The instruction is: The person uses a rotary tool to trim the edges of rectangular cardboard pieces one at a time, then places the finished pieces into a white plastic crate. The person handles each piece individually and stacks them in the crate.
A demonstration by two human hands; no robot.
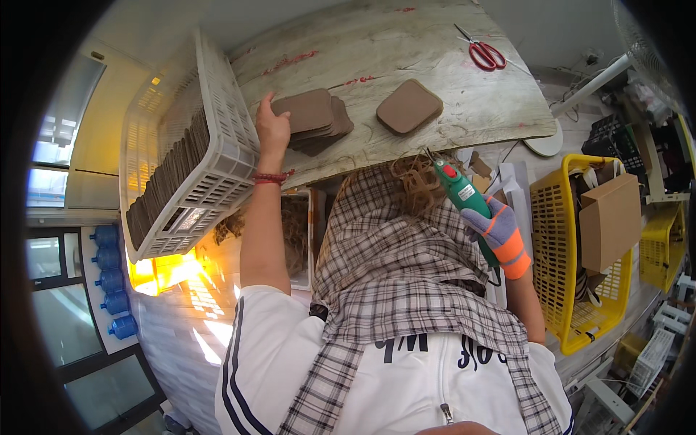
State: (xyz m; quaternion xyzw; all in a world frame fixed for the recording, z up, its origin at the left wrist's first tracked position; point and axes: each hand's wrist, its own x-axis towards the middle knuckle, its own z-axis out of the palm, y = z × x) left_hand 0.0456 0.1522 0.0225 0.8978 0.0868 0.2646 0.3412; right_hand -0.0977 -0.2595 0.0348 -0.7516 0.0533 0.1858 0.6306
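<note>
My left hand (273,132) is bare, with a red bead bracelet at the wrist. Its thumb and a finger are apart at the left edge of a stack of brown rounded pads (304,110), which lies slightly fanned on the table. My right hand (500,230), in a grey and orange glove, is wrapped round a green handheld power tool (458,187) with a red switch and a thin metal tip. The tool hangs over my lap, just off the table's front edge. A second, smaller pile of brown pads (409,106) sits to the right of the stack.
A white crate (230,119) packed with brown pads (170,177) stands left of the worn table (326,61). Red-handled scissors (486,55) lie at the far right. Curly brown offcuts (420,190) rest on my plaid apron. At right is a yellow basket (554,239) with a cardboard box (610,221).
</note>
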